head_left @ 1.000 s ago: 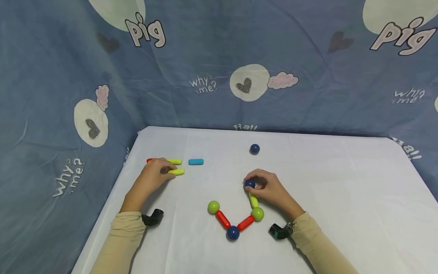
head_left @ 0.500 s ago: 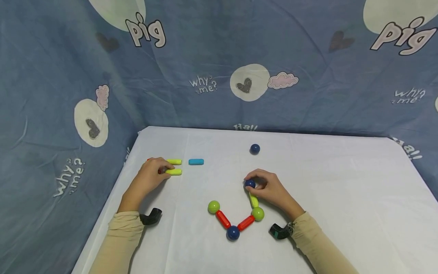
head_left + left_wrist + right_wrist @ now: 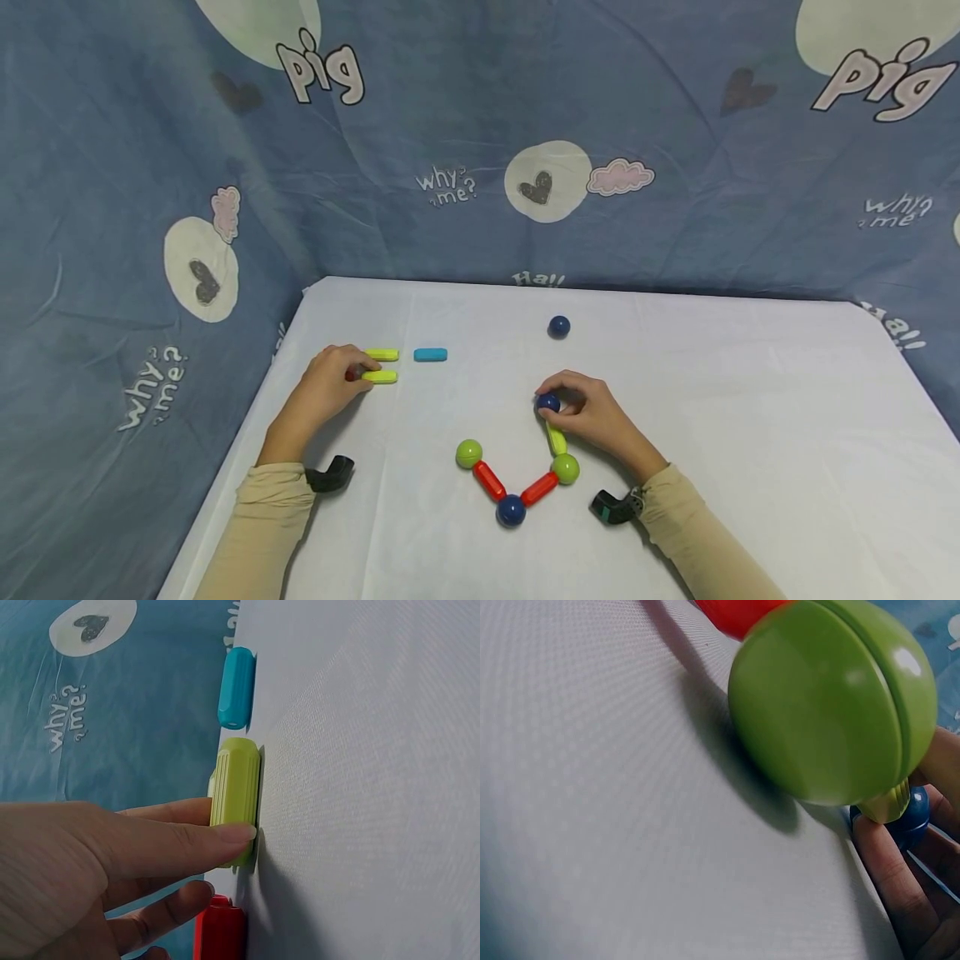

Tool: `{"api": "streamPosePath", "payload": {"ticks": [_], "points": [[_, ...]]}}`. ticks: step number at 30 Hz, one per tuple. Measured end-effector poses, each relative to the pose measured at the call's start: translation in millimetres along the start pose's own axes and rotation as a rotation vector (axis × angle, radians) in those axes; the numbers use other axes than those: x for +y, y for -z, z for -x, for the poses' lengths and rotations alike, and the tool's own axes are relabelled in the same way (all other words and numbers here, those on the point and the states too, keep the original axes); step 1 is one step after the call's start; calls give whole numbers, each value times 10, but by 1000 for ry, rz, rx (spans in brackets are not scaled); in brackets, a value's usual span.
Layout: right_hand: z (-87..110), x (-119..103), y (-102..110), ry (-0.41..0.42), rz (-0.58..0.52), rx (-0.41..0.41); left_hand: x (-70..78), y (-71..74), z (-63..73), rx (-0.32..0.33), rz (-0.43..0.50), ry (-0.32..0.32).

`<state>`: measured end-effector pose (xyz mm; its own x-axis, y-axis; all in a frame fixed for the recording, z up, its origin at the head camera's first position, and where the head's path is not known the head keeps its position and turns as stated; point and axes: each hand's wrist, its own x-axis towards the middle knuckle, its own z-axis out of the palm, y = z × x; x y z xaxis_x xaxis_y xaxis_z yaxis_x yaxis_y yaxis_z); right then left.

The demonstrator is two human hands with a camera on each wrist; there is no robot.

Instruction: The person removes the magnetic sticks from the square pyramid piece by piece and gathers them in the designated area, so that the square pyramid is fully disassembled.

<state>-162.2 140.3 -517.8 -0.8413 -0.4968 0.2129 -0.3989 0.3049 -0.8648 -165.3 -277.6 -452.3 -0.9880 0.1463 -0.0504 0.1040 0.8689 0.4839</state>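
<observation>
My left hand point(image 3: 324, 387) pinches a yellow-green rod point(image 3: 382, 377) between thumb and fingers, low over the white cloth. In the left wrist view the thumb lies across the lower part of that rod point(image 3: 237, 780), and a red rod point(image 3: 220, 934) sits just below the fingers. With thumb and fingers, my right hand point(image 3: 596, 414) grips a dark blue ball point(image 3: 548, 402) at the end of another yellow-green rod point(image 3: 557, 440). That rod joins a green ball point(image 3: 566, 468), from which a red rod point(image 3: 540, 489), blue ball point(image 3: 511, 511), second red rod point(image 3: 489, 482) and green ball point(image 3: 468, 453) continue in a V.
Beyond the left hand lie a second yellow-green rod point(image 3: 385, 354) and a light blue rod point(image 3: 431, 354). A loose dark blue ball point(image 3: 558, 326) sits farther back. Blue printed fabric point(image 3: 480, 233) rises behind the white-covered table point(image 3: 750, 400).
My left hand has shifted slightly left with the pinched rod, and the red end seen behind the hand is now covered. The right hand and the joined pieces stay in place.
</observation>
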Motion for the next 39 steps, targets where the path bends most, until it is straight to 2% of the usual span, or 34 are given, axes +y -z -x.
{"api": "streamPosePath", "payload": {"ticks": [9, 18, 24, 27, 31, 39], "points": [[2, -13, -1, 6, -11, -1, 3, -2, 2, 3, 9, 1], [1, -21, 3, -7, 4, -1, 34, 12, 11, 5, 23, 32], [2, -43, 3, -5, -2, 1, 135, 13, 31, 24, 20, -13], [8, -52, 2, -11, -3, 4, 214, -22, 39, 28, 29, -63], [16, -52, 6, -23, -8, -2, 390, -114, 47, 22, 42, -124], [29, -34, 40, -12, -5, -63, 803, -412, 112, -45, 48, -204]]}}
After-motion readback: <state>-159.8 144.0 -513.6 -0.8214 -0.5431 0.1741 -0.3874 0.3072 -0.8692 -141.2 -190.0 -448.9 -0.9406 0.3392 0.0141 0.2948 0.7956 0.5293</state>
